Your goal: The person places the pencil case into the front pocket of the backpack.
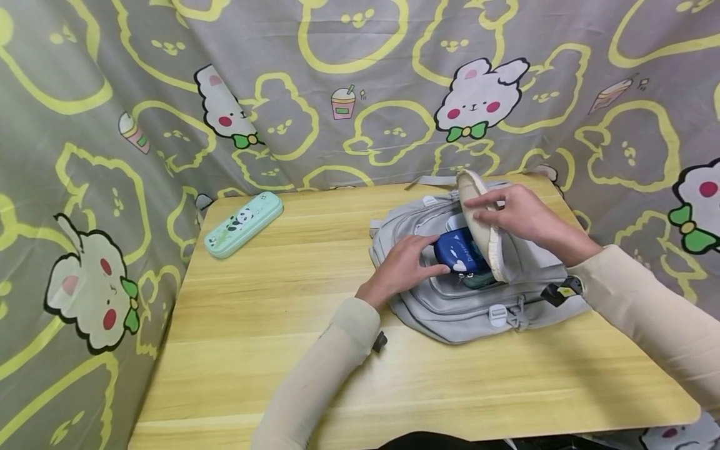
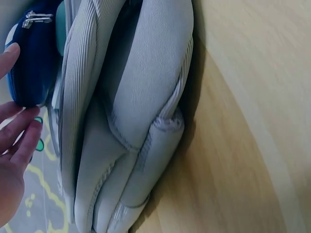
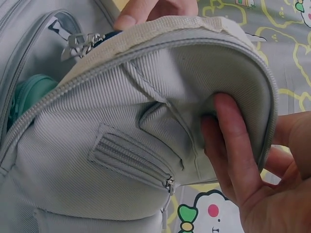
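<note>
A printed curtain (image 1: 270, 37) hangs behind the bag, and a wooden table (image 1: 281, 337) lies under it. The bag (image 1: 444, 328) is a grey backpack, lying open on its back; its padding looks soft, so it would likely sag rather than hold a shape. Its flap (image 1: 486, 247) stands raised over the opening, a limp-looking panel with a firmer rim — that rim seems the steadier part to hold.

The right hand (image 1: 523, 215) is on the bag's far right, pinching the flap, fingers on the inner face and thumb outside. The left hand (image 1: 405, 265) is on the bag's left, thumb and fingers curled about the blue pouch. The two hands are apart.

Left of the bag, well away from it, lies a mint pencil box (image 1: 244, 225); it looks stiff and smooth, perhaps a little slippery.

The blue pouch (image 1: 458, 247) is at the bag's opening, partly behind the flap. It looks light and rounded, firm enough to keep its form — best gripped across its narrow sides. A green pouch (image 1: 480, 280) shows in the bag's opening, just beside the blue one. Smallest are the metal zip pulls (image 2: 39, 18), on the blue pouch's edge at the bag's opening.
</note>
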A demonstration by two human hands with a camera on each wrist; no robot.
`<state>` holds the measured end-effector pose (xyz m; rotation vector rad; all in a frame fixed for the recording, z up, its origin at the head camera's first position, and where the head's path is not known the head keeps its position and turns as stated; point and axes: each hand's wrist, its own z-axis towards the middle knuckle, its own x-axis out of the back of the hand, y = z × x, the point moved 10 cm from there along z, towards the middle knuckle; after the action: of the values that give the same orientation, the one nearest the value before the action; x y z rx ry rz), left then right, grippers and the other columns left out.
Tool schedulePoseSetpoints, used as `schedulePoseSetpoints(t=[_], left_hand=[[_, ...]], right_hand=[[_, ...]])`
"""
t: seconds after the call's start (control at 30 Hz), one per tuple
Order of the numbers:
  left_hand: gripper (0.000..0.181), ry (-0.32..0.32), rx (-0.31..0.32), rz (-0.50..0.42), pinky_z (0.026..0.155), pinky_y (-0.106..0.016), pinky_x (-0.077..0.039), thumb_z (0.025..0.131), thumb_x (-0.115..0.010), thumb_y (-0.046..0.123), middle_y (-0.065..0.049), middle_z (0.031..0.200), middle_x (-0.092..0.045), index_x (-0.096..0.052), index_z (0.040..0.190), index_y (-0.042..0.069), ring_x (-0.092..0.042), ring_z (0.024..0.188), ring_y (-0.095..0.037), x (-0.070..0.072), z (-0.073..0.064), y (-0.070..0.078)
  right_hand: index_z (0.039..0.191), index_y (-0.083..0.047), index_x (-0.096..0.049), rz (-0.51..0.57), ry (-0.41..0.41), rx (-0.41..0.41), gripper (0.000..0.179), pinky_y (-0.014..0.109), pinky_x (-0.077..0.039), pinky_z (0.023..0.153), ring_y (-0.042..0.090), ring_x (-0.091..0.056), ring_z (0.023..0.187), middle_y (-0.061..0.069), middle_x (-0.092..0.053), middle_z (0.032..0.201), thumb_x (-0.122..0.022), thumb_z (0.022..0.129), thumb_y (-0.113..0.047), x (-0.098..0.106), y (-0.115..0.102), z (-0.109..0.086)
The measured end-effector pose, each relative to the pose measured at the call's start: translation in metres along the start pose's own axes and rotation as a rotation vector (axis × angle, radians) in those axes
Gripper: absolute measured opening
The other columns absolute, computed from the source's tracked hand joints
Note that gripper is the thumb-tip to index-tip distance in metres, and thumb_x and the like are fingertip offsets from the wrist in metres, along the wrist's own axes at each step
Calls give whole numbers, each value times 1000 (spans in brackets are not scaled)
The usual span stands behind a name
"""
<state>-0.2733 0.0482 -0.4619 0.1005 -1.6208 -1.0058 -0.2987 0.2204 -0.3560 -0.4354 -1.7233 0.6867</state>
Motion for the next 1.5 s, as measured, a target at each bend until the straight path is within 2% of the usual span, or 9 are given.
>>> schedulePoseSetpoints(t=[0.17, 0.43, 0.7, 0.8, 0.9, 1.03, 1.2, 1.37, 1.5], left_hand=[[78, 16, -9, -1, 129, -42, -39, 99, -78, 53, -3, 162, -59, -51, 164, 18, -49, 154, -24, -5, 4, 3], [76, 39, -34, 10, 128, -39, -40, 100, -77, 51, -4, 160, -60, -52, 163, 17, -51, 152, -23, -12, 9, 6], [77, 42, -44, 20, 128, -38, -41, 102, -75, 51, -6, 160, -59, -49, 165, 17, -52, 150, -23, -16, 14, 9], [76, 37, -37, 9, 128, -38, -41, 102, -75, 50, -7, 160, -59, -49, 165, 16, -52, 151, -24, -18, 15, 10], [76, 49, -37, 1, 127, -38, -42, 102, -76, 49, -7, 160, -59, -49, 165, 17, -51, 151, -24, -19, 16, 11], [76, 75, -50, 13, 126, -38, -44, 102, -76, 50, -6, 159, -60, -50, 165, 17, -52, 150, -24, -21, 17, 12], [77, 70, -52, 23, 124, -38, -45, 102, -75, 51, -7, 159, -60, -49, 165, 16, -53, 148, -25, -25, 17, 13], [77, 46, -44, 18, 126, -39, -43, 103, -74, 52, -6, 160, -59, -48, 166, 16, -51, 150, -24, -24, 17, 12], [76, 25, -28, 13, 128, -37, -40, 102, -74, 53, -4, 161, -58, -49, 165, 19, -49, 152, -22, -22, 18, 7]], right_hand=[[145, -10, -71, 15, -6, -32, 40, 29, -48, 60, 14, -56, 65, 22, -66, 143, -71, 107, -23, -1, 3, 1], [150, -10, -67, 34, -29, -59, 45, 29, -57, 73, 22, -64, 99, 23, -54, 161, -68, 109, -26, -1, 7, 3], [151, -12, -67, 65, -25, -96, 45, 30, -56, 75, 17, -66, 92, 23, -47, 168, -69, 108, -28, 0, 11, 3], [151, -12, -67, 83, -23, -101, 46, 29, -56, 74, 20, -65, 96, 22, -43, 170, -70, 108, -28, -1, 11, 3], [152, -11, -65, 114, -24, -106, 47, 26, -55, 75, 27, -61, 117, 21, -39, 173, -69, 109, -28, -2, 12, 3], [153, -8, -63, 168, -25, -105, 48, 21, -54, 77, 32, -47, 143, 20, -34, 176, -68, 109, -25, -4, 13, 4], [152, -7, -64, 188, -24, -106, 48, 21, -55, 78, 31, -46, 143, 19, -35, 176, -69, 108, -25, -7, 15, 3], [153, -9, -64, 184, -17, -106, 48, 25, -56, 75, 29, -50, 132, 19, -35, 176, -68, 108, -26, -6, 16, 2], [154, -8, -63, 228, -19, -111, 49, 23, -57, 75, 28, -48, 137, 19, -33, 176, -68, 108, -25, -6, 16, 2]])
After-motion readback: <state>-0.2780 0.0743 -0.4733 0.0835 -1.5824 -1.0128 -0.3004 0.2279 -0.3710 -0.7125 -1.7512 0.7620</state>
